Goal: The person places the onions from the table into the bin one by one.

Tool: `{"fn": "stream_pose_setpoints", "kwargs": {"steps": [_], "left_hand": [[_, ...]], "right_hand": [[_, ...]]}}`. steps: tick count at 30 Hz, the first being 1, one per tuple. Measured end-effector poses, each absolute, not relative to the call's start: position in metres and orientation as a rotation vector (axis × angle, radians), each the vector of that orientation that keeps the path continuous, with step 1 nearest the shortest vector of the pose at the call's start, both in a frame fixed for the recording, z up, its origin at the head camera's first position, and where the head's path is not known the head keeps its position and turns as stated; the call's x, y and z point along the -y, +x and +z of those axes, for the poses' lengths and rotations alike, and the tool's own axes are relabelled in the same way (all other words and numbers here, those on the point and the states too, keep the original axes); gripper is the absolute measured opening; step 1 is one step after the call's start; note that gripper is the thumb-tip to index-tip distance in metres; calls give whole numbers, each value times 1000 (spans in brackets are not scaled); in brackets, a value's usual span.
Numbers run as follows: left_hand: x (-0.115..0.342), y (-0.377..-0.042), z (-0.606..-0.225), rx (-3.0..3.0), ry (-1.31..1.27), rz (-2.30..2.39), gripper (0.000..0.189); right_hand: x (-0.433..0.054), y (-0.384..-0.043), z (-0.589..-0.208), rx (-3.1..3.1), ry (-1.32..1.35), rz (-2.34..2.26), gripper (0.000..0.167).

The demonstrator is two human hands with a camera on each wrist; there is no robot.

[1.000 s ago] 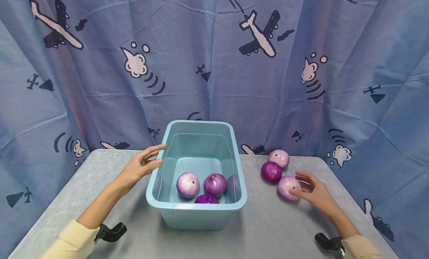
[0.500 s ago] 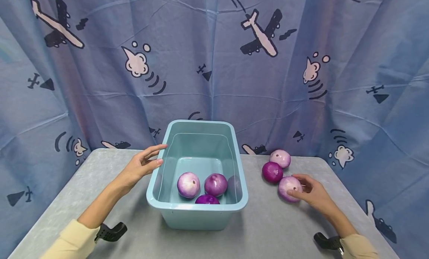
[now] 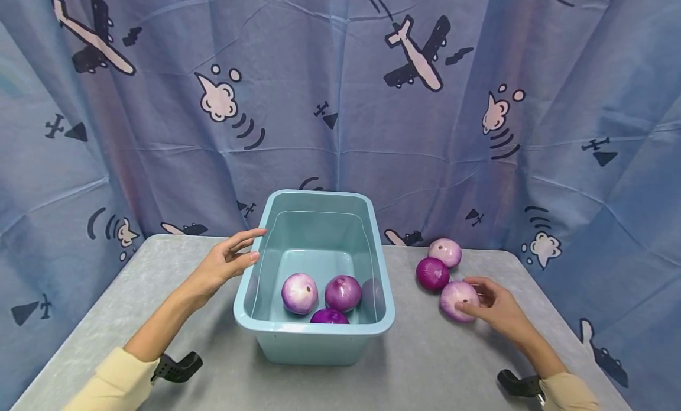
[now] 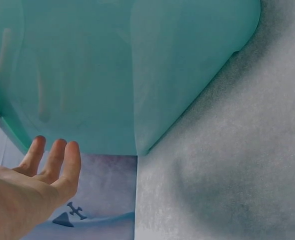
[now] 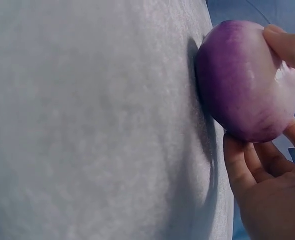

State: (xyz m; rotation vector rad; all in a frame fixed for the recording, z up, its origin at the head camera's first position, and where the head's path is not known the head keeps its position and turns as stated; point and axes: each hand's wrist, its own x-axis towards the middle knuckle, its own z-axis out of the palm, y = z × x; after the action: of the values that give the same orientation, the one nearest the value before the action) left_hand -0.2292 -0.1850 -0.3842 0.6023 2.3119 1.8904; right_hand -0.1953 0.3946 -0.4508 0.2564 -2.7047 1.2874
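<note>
1. Grasping with the right hand [image 3: 497,307], thumb on 1 side and fingers curved round the other: a light-purple onion [image 3: 456,301], round, taut and glossy, low at the tabletop and right of the tub [image 3: 314,327]. Cannot tell whether lifted.
2. Reaching the tub's left rim with the left hand [image 3: 215,269]: fingers loose and spread, fingertips at the smooth, rolled edge.
3. Inside the pale-blue plastic tub, deep and round-cornered: 3 shiny onions, namely a white-streaked onion [image 3: 300,293], a mauve onion [image 3: 343,293] and a deep violet onion [image 3: 330,316], partly hidden by the near wall.
4. Just beyond the grasped light-purple onion: a dark magenta onion [image 3: 432,274] and a pinkish onion [image 3: 445,252].
5. Underneath, a matte, mottled grey table [image 3: 415,369].
6. Behind, a creased blue cloth curtain [image 3: 287,91] printed with planes.
</note>
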Motion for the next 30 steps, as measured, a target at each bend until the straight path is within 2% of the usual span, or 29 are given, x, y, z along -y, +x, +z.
{"fn": "stream_pose_setpoints", "kwargs": {"steps": [15, 30], "left_hand": [[185, -229, -385, -2309, 606, 1892, 53], [186, -231, -386, -2304, 609, 1892, 53]], "right_hand": [[-407, -192, -426, 2734, 149, 1279, 61], [-391, -192, -402, 2564, 257, 1444, 54]]}}
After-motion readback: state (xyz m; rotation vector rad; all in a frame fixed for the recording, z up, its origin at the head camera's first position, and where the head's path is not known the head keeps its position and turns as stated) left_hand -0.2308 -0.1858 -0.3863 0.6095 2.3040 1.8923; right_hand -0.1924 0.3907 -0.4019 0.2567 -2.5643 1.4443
